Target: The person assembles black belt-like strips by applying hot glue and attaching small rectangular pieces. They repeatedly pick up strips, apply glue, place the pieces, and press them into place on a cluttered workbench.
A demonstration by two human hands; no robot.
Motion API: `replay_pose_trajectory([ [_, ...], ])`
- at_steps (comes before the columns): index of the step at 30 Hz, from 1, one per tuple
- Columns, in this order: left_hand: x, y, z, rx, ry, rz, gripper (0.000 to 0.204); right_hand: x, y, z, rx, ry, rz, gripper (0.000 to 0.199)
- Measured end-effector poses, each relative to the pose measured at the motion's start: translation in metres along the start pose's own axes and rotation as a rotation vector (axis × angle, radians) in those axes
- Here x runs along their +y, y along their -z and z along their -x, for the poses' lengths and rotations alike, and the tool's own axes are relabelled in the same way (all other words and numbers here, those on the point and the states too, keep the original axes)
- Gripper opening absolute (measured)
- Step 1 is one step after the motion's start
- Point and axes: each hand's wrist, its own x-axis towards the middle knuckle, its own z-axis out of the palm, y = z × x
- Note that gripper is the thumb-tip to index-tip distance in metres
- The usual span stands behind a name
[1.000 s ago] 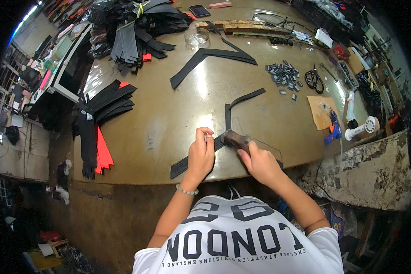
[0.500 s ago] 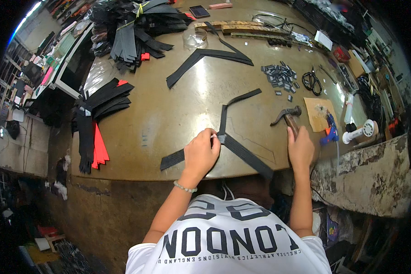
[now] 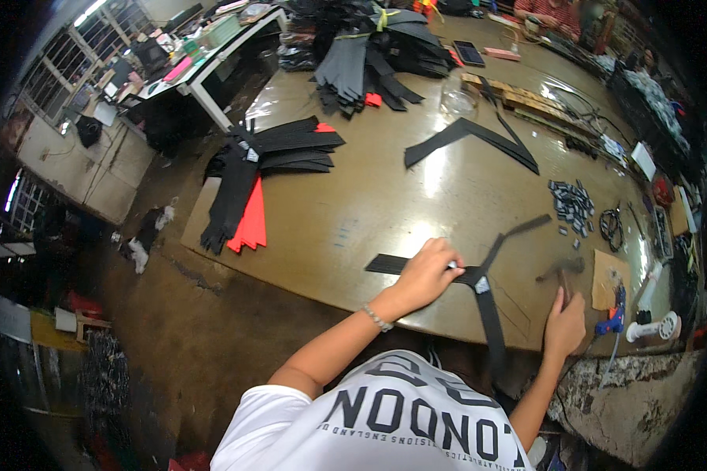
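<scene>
On the tabletop lies a black Y-shaped strap piece [image 3: 491, 322], its arms meeting at a small pale grey patch [image 3: 481, 285]. My left hand [image 3: 422, 276] rests over the strap's left arm, fingers closed on it just left of the patch. Something small and whitish shows at its fingertips, too small to name. My right hand [image 3: 565, 323] grips the wooden handle of a hammer [image 3: 565, 280] right of the strap. The hammer head is blurred and held off to the side of the joint.
Dark small clips [image 3: 571, 206] lie heaped at the right, near black scissors [image 3: 611, 226]. A blue glue gun [image 3: 613, 318] and white spool [image 3: 658, 326] sit at the right edge. Another strap piece [image 3: 471, 133] lies farther back. Black and red strap bundles [image 3: 294, 145] occupy the left. A person [image 3: 550, 14] sits beyond.
The view has turned left, so everything sits farther right. My left fingers have shifted slightly left from the patch. The hammer is now blurred by motion, still in my right hand.
</scene>
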Motion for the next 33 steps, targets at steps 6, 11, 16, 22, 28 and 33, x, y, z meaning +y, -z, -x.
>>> replay_pose_trajectory([
  [6,-0.006,0.082,-0.071,0.258,-0.174,-0.214,0.013,0.008,-0.008,0.001,0.018,0.014,0.005,0.041],
  [11,-0.046,0.226,-0.073,0.991,-0.119,-0.344,0.014,0.014,-0.015,-0.005,-0.052,-0.011,0.027,0.048],
  [16,-0.146,0.293,-0.001,1.335,0.142,-0.114,0.021,0.012,-0.015,-0.005,0.014,-0.020,0.087,0.051],
  [22,-0.205,0.295,0.010,1.218,0.482,-0.549,0.024,0.005,-0.004,0.001,-0.008,-0.076,-0.016,0.035],
  [28,-0.121,0.189,-0.117,0.889,0.261,0.079,0.020,-0.005,0.000,-0.001,0.105,0.031,-0.043,0.032],
  [33,-0.032,0.014,-0.223,0.299,-0.063,0.137,0.027,-0.007,0.002,-0.002,0.118,0.025,-0.060,0.031],
])
